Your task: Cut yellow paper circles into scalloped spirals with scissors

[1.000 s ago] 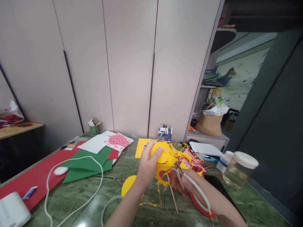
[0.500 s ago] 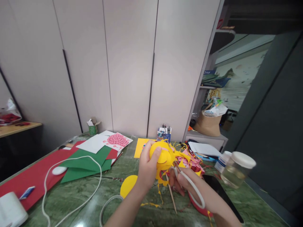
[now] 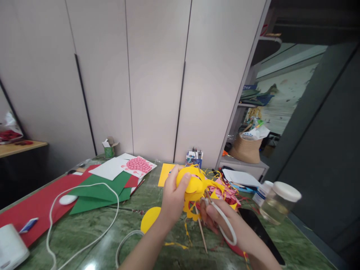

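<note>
My left hand [image 3: 173, 197] pinches a folded or layered piece of yellow paper [image 3: 194, 183] above the table, thumb on its front. A scalloped yellow strip hangs below it. My right hand [image 3: 218, 215] is closed around white-handled scissors [image 3: 230, 229], their blades pointing up at the paper's lower right edge. Paper and fingers partly hide the blades, so whether they bite into it is unclear. Under the hands lie a pointed wooden stick [image 3: 201, 236] and thin yellow offcuts [image 3: 177, 245]. A yellow paper disc [image 3: 150, 218] rests beside my left forearm.
Pink and yellow scraps [image 3: 226, 193] are heaped behind my right hand. A lidded jar of liquid [image 3: 277, 208] and a black flat device [image 3: 257, 228] stand and lie rightward. Leftward are red paper [image 3: 36, 202], green paper [image 3: 92, 200] and a looping white cable [image 3: 116, 213].
The view has shifted slightly. The yellow paper is tilted a little differently in my left hand, and the scissors stay at its lower right edge.
</note>
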Tool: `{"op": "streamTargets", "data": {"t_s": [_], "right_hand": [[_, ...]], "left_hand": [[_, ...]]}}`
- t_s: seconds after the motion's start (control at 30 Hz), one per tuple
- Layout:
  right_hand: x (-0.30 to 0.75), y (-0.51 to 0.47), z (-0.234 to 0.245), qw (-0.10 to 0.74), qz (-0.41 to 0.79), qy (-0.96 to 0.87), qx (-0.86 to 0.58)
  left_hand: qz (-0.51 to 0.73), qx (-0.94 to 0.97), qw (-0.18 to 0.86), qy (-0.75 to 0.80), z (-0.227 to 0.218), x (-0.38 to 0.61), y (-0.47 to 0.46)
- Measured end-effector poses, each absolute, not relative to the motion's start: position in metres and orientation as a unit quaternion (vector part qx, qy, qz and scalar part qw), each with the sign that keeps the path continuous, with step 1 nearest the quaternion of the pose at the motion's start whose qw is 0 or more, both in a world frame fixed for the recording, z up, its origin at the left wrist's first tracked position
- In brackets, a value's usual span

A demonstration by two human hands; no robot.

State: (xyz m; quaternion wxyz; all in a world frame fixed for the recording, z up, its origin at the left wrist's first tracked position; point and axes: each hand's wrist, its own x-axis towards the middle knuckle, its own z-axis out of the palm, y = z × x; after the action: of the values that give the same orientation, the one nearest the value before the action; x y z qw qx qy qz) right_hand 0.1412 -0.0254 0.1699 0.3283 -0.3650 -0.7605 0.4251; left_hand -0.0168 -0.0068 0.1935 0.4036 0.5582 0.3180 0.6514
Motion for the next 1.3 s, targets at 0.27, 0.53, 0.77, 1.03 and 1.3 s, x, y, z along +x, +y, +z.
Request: {"op": "streamTargets", "data": {"t_s": [0.27, 0.53, 0.77, 1.03, 1.3], "right_hand": [[0.144, -0.027, 0.169, 0.316, 0.422, -0.764, -0.372], [0.146, -0.027, 0.165, 0.315, 0.448, -0.75, -0.37], [0.15, -0.026, 0.166, 0.299, 0.444, -0.758, -0.374], [0.156, -0.027, 0.173, 0.257, 0.394, -0.788, -0.398], [0.162, -0.027, 0.175, 0.214, 0.416, -0.773, -0.429]], "left_hand": [[0.645, 0.57, 0.388, 0.33, 0.196, -0.022, -0.01], [0.643, 0.564, 0.408, 0.319, 0.198, -0.026, -0.009], [0.612, 0.588, 0.432, 0.305, 0.2, -0.036, -0.007], [0.585, 0.616, 0.411, 0.33, 0.202, -0.045, -0.004], [0.537, 0.659, 0.395, 0.348, 0.207, -0.057, -0.004]]}}
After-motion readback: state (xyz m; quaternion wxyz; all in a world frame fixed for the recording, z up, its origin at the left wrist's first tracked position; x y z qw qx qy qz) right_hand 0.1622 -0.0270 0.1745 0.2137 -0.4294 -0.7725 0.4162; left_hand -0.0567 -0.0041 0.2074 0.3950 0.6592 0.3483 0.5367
